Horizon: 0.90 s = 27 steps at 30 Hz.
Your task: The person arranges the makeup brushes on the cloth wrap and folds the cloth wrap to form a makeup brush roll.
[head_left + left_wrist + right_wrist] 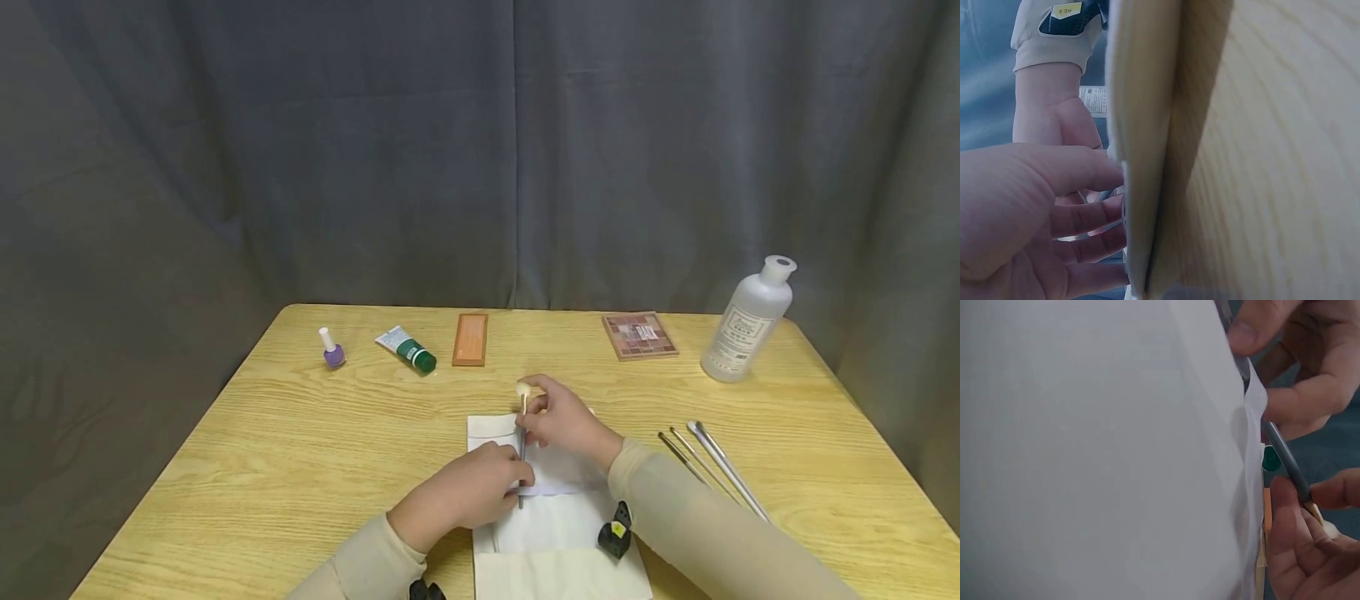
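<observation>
A makeup brush with a pale bristle head and grey handle lies lengthwise over a white fabric brush roll. In the head view my right hand pinches it just below the bristles; the right wrist view shows thumb and finger on the handle. The handle runs through a fabric band, its end showing past the near edge. My left hand pinches the band where the handle passes, its thumb against the handle. The left wrist view has those fingers along the roll's edge.
Several brushes lie by the right forearm. Across the back stand or lie a purple nail polish bottle, a green-and-white tube, an orange case, an eyeshadow palette and a translucent bottle. A dark curtain hangs behind.
</observation>
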### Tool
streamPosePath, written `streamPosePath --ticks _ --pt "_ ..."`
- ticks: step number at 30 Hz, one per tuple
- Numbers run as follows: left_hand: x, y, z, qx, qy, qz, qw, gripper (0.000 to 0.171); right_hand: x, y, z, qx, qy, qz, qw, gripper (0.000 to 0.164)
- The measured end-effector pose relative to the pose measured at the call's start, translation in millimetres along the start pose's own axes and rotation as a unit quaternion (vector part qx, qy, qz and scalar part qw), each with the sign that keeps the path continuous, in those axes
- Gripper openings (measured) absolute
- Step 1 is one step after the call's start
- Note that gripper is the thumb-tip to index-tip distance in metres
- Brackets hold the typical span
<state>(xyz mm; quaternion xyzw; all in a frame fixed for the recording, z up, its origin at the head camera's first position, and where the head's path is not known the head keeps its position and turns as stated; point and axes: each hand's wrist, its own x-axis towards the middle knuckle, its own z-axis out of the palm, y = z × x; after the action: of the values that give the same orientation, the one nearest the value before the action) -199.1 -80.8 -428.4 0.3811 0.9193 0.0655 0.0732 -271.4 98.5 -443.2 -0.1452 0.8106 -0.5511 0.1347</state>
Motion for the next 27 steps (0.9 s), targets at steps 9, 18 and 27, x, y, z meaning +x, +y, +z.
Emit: streamPosePath --ticks 9,18,27 --pt "1.4 -0.1 1.3 0.001 0.008 -0.004 1.0000 0.020 -7.4 -1.1 3.8 -0.025 -0.042 0.007 0.999 0.057" --pt "2.4 -0.5 0.8 0.012 0.016 0.016 0.9997 0.020 -16.1 1.0 5.9 -0.016 -0.062 0.014 0.998 0.050" --pt "2.8 -0.3 0.5 0.000 0.012 0.013 0.9998 0.020 -23.1 4.2 6.2 -0.067 -0.061 -0.010 0.996 0.017"
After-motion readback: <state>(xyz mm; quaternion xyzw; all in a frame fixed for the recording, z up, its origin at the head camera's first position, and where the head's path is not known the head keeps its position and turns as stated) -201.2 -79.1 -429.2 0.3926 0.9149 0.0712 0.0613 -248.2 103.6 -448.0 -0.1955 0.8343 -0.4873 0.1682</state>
